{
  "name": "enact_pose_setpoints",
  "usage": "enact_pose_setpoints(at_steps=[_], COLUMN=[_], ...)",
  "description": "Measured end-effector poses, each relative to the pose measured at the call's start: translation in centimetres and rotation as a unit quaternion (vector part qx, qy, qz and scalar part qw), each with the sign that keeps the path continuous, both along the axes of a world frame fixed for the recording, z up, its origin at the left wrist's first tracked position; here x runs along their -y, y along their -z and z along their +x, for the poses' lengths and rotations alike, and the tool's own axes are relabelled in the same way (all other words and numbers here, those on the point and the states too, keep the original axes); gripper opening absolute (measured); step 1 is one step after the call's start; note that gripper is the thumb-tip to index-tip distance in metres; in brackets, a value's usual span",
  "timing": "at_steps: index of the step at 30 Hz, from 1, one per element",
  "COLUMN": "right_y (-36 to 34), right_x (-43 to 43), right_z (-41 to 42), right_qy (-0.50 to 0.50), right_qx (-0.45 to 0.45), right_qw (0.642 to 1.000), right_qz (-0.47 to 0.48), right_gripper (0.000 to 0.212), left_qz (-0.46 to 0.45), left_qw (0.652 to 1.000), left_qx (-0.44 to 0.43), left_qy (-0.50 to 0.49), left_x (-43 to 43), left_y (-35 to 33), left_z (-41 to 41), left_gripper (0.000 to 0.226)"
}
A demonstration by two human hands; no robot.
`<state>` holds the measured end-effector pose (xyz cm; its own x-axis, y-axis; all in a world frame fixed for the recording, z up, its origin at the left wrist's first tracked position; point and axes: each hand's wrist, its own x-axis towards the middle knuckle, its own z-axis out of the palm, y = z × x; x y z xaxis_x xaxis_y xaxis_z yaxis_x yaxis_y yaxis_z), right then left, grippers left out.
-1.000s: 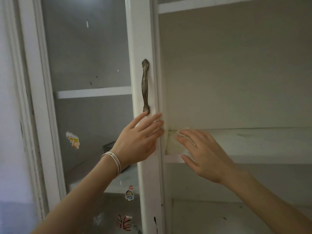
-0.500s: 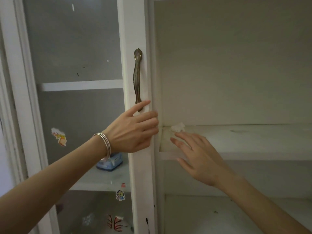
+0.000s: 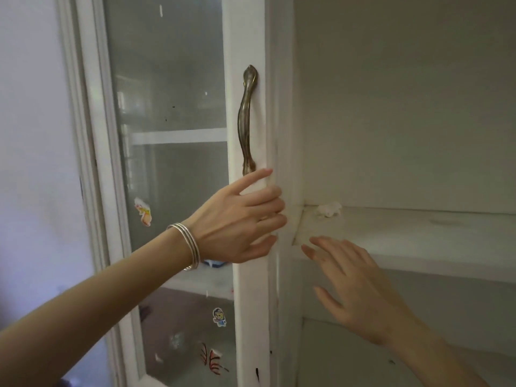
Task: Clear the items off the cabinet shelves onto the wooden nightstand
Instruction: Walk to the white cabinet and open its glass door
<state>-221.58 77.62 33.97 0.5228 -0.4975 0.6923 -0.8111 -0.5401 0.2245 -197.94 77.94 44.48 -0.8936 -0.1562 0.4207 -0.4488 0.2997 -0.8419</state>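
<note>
Lying on shelf (image 3: 418,236), white wad (image 3: 329,210), just beyond right grip (image 3: 360,289).

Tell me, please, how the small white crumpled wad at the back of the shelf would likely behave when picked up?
The wad looks like crumpled tissue, so probably very light and soft; it should squash rather than break. Its lumpy shape suggests it won't roll on the shelf, though a nudge from the open right hand could slide it.
</note>
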Motion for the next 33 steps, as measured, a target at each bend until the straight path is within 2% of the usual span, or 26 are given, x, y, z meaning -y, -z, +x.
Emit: enact_pose_setpoints(at_steps=[5, 11, 26, 33], right_y=[0.4, -0.1, 0.3, -0.9], right_x=[-1.7, -5.7, -20.3, -23.2], right_z=[2.5, 4.4, 15.4, 19.9], right_qy=[-0.038, -0.027, -0.048, -0.068], right_qx=[0.024, -0.004, -0.018, 0.001], right_qw=[0.999, 0.999, 0.999, 0.997], right_qz=[-0.016, -0.026, -0.013, -0.021], right_gripper=[0.051, 0.052, 0.052, 0.050], left_qz=[0.020, 0.027, 0.025, 0.041], left_qw=[1.000, 1.000, 0.999, 0.997], left_qx=[0.014, 0.011, -0.044, -0.062], left_qy=[0.001, 0.007, 0.013, -0.001], left_x=[-3.5, -8.9, -21.8, -24.6], left_y=[-0.3, -0.2, 0.3, 0.5], left_z=[1.1, 4.2, 16.7, 22.6], left_gripper=[0.026, 0.027, 0.024, 0.023])
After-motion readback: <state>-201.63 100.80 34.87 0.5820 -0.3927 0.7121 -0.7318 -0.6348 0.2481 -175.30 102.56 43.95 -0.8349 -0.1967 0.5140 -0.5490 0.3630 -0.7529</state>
